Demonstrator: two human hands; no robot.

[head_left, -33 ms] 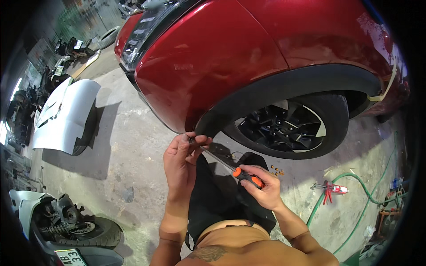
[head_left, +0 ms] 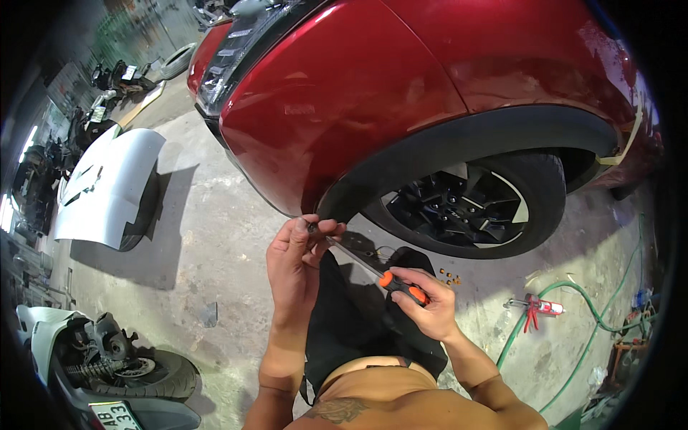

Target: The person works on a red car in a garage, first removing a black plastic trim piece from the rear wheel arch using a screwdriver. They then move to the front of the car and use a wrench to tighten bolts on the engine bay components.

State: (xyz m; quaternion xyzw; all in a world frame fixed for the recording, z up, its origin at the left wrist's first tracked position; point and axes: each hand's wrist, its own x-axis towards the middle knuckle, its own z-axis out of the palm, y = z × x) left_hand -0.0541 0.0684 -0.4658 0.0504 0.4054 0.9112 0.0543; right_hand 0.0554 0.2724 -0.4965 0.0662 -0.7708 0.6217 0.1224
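My right hand [head_left: 434, 312] grips the screwdriver [head_left: 389, 280]; its shaft [head_left: 360, 260] slants forward-left into my left hand [head_left: 295, 259], fingertips closed around it.

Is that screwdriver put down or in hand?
In hand: the right hand grips the screwdriver's handle, its shaft pointing toward the left hand.

The bare left hand [head_left: 294, 254] is raised, farther out than the right, its thumb and fingertips pinched together. The bare left forearm [head_left: 284, 351] runs almost straight from the near edge. The bare right hand [head_left: 432, 308] curls its thumb and fingers into a grip, the bare right forearm [head_left: 473, 360] slanting in from near right.
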